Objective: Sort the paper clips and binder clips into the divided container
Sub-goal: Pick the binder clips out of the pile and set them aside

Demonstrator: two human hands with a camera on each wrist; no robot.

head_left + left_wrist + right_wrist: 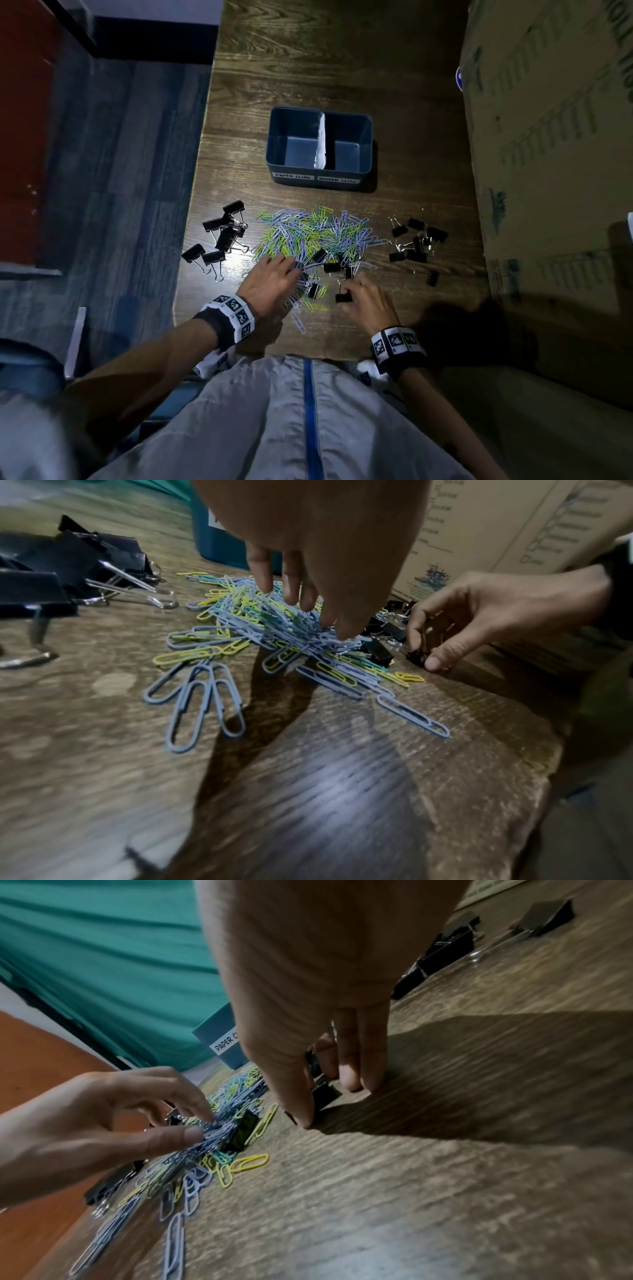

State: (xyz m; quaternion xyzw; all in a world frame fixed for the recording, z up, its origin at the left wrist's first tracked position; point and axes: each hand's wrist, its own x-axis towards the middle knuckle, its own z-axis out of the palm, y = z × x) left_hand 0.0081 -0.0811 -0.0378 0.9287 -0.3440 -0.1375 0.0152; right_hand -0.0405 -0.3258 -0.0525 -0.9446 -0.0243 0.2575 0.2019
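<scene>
1. Left hand point(270, 281) lies fingers-down in the near edge of the paper clips point(308, 236), thumb and fingertips drawn together on a bunch of blue ones; the clips interlock, so a lift may drag a trailing chain that sheds onto the surface point(342, 68) short of the divided container point(320, 173).
2. Small binder clips point(325, 260) lie mixed into the same heap, close beside the left fingers; a broad grab could carry one along and drop it into the compartment labelled for paper clips, the left one in the head view.
3. Right hand point(368, 301) pinches one small binder clip point(343, 297) between thumb and fingers, low against the surface; the pinch appears to sit on the clip's edge, so it may twist out or snag a neighbouring paper clip.
4. Both compartments look empty; the white divider point(322, 144) looks thin and ragged, and clips thrown from a distance could skip across it.
5. Larger binder clips point(222, 236) lie near the left edge of the surface; a sweeping forearm might knock them to the floor; a further group point(416, 240) lies at the right, beside the cardboard box point(548, 137).
</scene>
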